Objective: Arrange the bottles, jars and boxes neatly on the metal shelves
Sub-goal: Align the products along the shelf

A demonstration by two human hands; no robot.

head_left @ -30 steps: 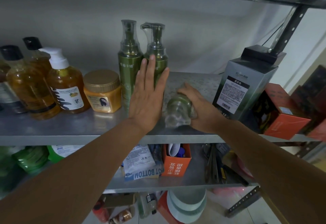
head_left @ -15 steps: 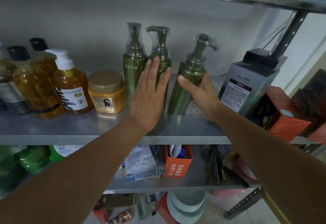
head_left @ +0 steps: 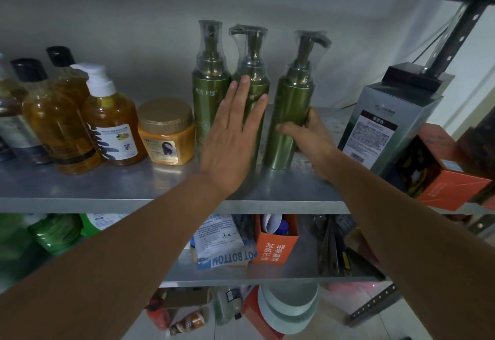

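Observation:
Three tall green pump bottles stand in a row on the metal shelf (head_left: 80,189). My right hand (head_left: 308,136) grips the rightmost green bottle (head_left: 290,114) low on its body; that bottle stands upright on the shelf. My left hand (head_left: 233,138) is flat with fingers spread, pressed against the fronts of the left green bottle (head_left: 209,93) and the middle green bottle (head_left: 254,71). An orange jar with a gold lid (head_left: 166,130) sits just left of them.
Amber bottles (head_left: 59,125), one with a white pump (head_left: 112,125), fill the shelf's left. A grey box (head_left: 388,114) and an orange box (head_left: 450,176) stand at the right by the upright post (head_left: 455,23). The lower shelf (head_left: 294,272) holds packets, an orange carton and tools.
My right hand lifted the third green bottle from lying on the shelf, tilted it up and stood it upright beside the other two. My left hand stayed against the two bottles.

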